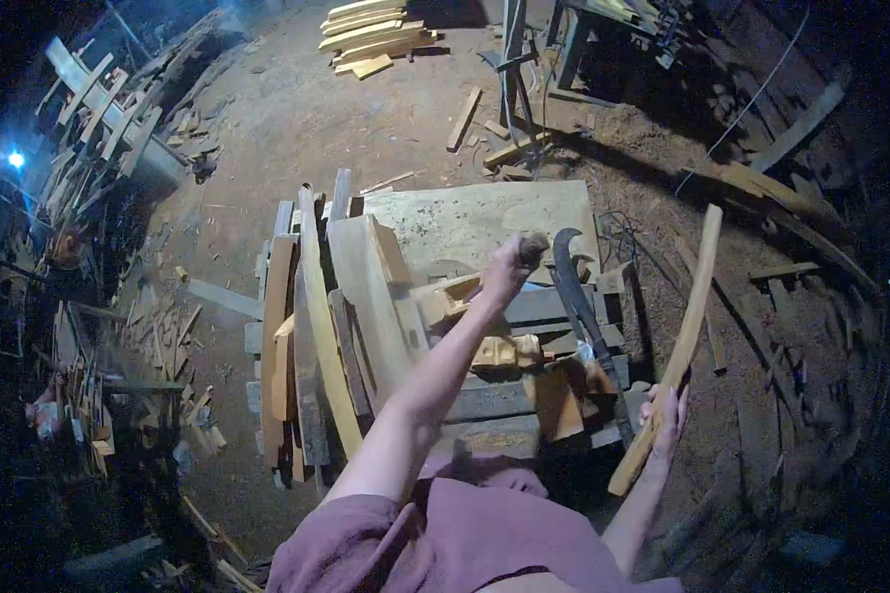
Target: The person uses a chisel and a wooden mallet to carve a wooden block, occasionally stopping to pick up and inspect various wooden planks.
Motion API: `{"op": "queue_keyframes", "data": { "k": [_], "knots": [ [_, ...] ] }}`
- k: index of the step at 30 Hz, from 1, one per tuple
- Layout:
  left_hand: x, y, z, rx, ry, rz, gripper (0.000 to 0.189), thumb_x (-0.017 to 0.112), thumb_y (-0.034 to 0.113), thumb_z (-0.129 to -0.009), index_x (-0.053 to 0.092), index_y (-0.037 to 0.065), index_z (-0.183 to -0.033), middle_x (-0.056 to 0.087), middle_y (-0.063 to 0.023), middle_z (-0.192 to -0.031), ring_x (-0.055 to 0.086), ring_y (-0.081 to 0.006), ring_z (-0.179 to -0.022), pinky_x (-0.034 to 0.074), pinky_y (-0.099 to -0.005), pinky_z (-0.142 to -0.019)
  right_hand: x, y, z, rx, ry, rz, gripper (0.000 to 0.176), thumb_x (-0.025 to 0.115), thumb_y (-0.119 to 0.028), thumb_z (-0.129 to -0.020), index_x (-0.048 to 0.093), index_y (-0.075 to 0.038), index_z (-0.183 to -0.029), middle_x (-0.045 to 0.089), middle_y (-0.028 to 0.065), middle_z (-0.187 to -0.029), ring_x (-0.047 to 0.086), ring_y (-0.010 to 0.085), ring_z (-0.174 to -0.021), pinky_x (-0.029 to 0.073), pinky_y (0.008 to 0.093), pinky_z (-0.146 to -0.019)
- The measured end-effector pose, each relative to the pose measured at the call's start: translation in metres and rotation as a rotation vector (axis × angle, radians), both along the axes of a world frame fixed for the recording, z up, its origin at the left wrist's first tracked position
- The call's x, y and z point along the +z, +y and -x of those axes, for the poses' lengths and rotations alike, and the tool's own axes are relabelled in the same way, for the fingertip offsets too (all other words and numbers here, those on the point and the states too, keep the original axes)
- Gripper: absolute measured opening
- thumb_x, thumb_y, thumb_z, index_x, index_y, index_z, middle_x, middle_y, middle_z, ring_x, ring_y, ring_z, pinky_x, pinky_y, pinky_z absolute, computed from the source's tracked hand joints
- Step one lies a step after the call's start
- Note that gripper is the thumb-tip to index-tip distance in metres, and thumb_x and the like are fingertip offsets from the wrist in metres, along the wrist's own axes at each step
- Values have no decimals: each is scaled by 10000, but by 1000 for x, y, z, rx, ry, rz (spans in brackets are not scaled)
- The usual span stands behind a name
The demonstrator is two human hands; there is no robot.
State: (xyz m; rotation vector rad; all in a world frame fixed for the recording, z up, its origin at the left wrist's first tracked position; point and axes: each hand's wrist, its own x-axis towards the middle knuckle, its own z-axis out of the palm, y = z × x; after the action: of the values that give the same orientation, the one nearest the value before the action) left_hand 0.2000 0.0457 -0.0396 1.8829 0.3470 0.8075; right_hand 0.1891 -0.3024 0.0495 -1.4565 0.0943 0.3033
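My left hand (504,275) reaches out over the middle of the workbench, its fingers closed round a small, dark brown, rounded object (534,247) whose kind I cannot make out. Off the bench's right side, my right hand (667,420) grips a long, slightly curved wooden strip (694,306) near its lower end; the strip slants up and away. Just right of my left hand lies a dark hooked blade (570,267), its shaft running back toward me. Beneath my left forearm are a carved yellowish wooden piece (507,351) and an orange-brown board (561,400).
Long planks (324,326) are gathered along the bench's left side. A pale sheet (445,222) covers its far part. Farther off, stacked yellow boards (371,35) sit on the dirt floor. Wood scraps (173,336) litter the left, and a metal stand (512,69) rises at the back.
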Motion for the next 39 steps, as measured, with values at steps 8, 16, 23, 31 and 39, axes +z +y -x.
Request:
{"op": "queue_keyframes", "data": {
  "k": [8,16,23,31,39],
  "knots": [
    [-34,-19,-23,-36,190,-110,232,639,179,-741,516,27,-866,565,-212,-746,553,-394,-726,421,-453,-611,-34,63,26,485,125,191,530,525,-280,-875,328,-107,-1336,493,22,-779,472,63,-527,402,197,-433],
    [1,-17,25,125,-13,-48,247,646,104,-708,523,28,-907,554,-200,-821,540,-387,-797,430,-409,-665,-35,51,34,485,169,46,647,530,-295,-868,196,-166,-1408,477,18,-764,450,65,-507,386,186,-431],
    [-16,8,113,261,-479,740,172,456,219,-903,514,61,-941,503,-16,-811,502,-129,-778,423,-268,-727,5,56,38,533,-219,436,602,525,-177,-858,256,-69,-1386,477,97,-1251,549,206,-925,449,317,-825],
    [-45,10,175,358,-261,462,104,464,106,-891,475,25,-956,505,-53,-784,514,-175,-741,440,-291,-684,88,138,90,1207,-1247,362,595,613,-205,-747,424,-339,-1295,498,82,-880,550,216,-701,503,315,-615],
    [-66,8,166,495,-222,134,118,478,158,-901,504,60,-961,513,-48,-867,498,-143,-755,424,-287,-730,68,163,57,1178,-1557,425,546,604,-208,-765,445,-382,-1257,521,55,-678,549,224,-512,489,334,-463]
  ]
}}
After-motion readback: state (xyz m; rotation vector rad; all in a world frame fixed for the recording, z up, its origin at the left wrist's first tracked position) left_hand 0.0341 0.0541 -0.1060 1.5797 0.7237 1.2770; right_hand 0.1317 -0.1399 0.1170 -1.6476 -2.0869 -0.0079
